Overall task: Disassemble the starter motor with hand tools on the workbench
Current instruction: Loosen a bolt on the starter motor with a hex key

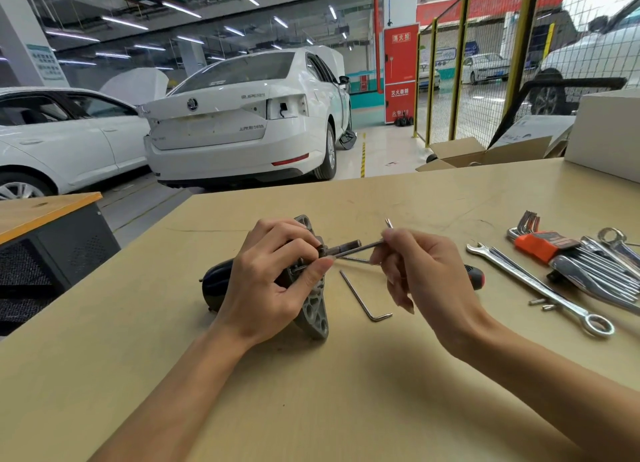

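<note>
The starter motor (313, 309) lies on the beige workbench (311, 392), its black body to the left and its grey mounting flange toward me. My left hand (273, 281) grips the motor at the flange, fingers curled over its top. My right hand (426, 274) pinches an L-shaped hex key (360, 247) whose long end points into the motor beside the protruding shaft (343, 246). A second hex key (363, 297) lies loose on the bench between my hands.
A screwdriver with a red and black handle (476, 276) lies behind my right hand. To the right sit a combination wrench (540, 286), more wrenches (609, 271), an orange hex key holder (540, 241) and small loose screws (542, 304). A white box (606, 132) stands at the far right.
</note>
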